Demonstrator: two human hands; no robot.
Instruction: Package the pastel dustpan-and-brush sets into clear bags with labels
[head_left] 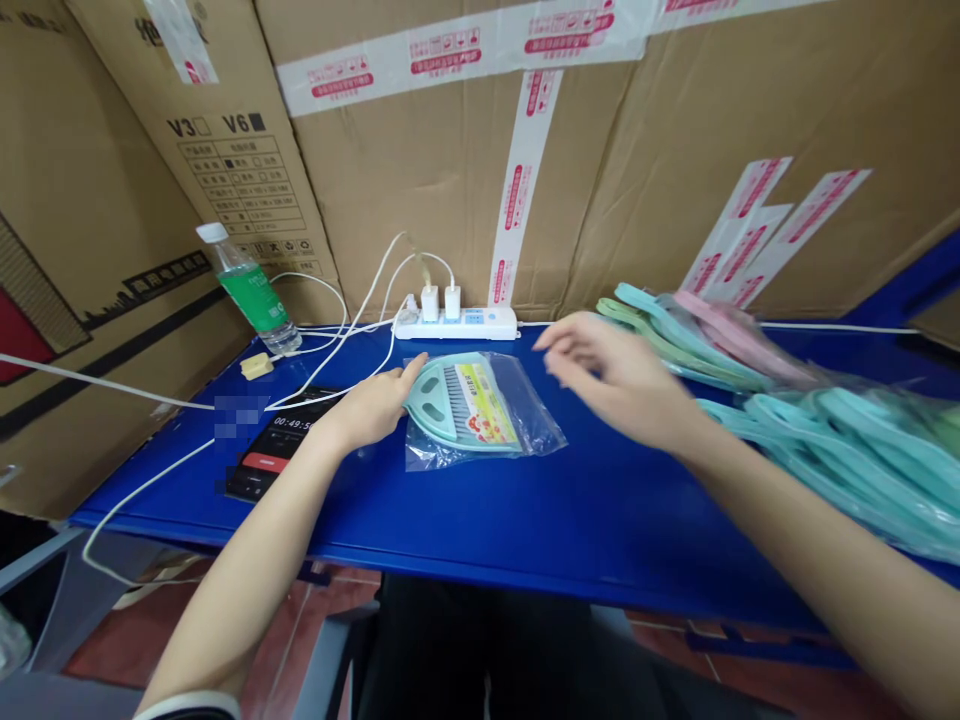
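Observation:
A light-green mini dustpan and brush set (442,405) lies flat on the blue table in a clear plastic bag, a yellow printed card over its bristles. My left hand (371,405) is at the set's left end, fingers closed on the bagged edge; some fingertips are hidden. To the right of the bag, my right hand (604,375) hovers over the table, slightly blurred by motion. Its fingers are loosely bent and apart, and nothing is held. Beyond it are bagged pieces in green, blue and pink (690,335), with a nearer pile of turquoise bagged pieces (840,455).
A white power strip (457,322) with plugged-in chargers stands behind the bag. White cables run left past a water bottle (255,295), a small yellowish block (257,366) and a phone (274,450). Large cardboard (420,180) walls the table's back.

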